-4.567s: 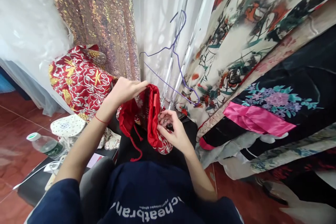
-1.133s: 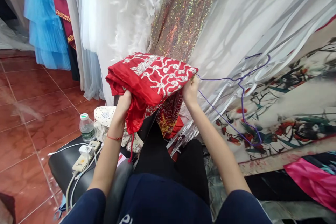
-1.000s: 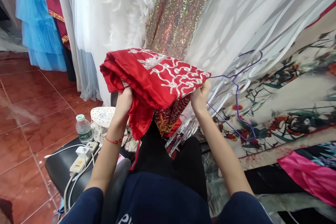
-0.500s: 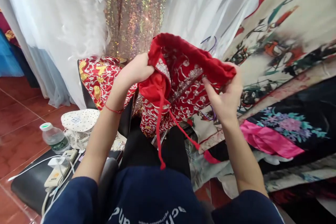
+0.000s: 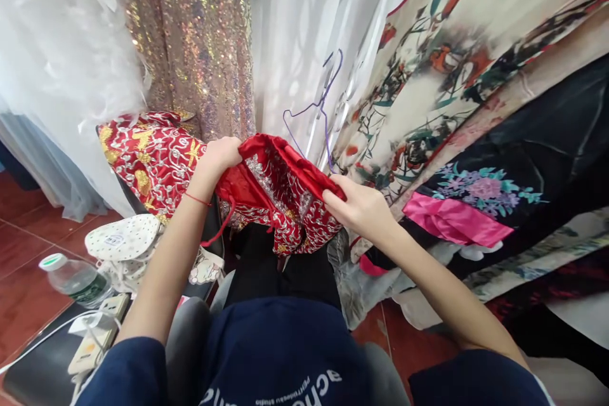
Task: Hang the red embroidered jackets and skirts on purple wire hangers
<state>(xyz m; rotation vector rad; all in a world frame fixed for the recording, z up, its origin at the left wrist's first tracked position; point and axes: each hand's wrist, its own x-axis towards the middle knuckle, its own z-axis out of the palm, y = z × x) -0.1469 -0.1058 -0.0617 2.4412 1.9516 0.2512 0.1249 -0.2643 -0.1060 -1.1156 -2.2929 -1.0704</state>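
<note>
Both my hands hold a red garment [image 5: 285,193] with silver embroidery, folded and hanging over my lap. My left hand [image 5: 219,155] grips its left upper edge in a closed fist; a red thread bracelet circles that wrist. My right hand [image 5: 358,206] pinches the right edge, fingers closed on the cloth. A red drawstring dangles from the garment near my left forearm. Behind it lies another red cloth with gold and silver embroidery [image 5: 147,162], draped over a chair back.
A purple wire hanger [image 5: 318,108] hangs among white sheer fabric. Sequined gold cloth [image 5: 190,44], floral printed garments [image 5: 428,76] and a black robe with a pink sash [image 5: 451,222] surround me. A water bottle [image 5: 71,276], power strip [image 5: 90,346] and white cap [image 5: 121,238] sit at left.
I have lowered the red garment from chest height toward my lap, and my view has swung right and down. My right hand now grips the cloth's edge from above.
</note>
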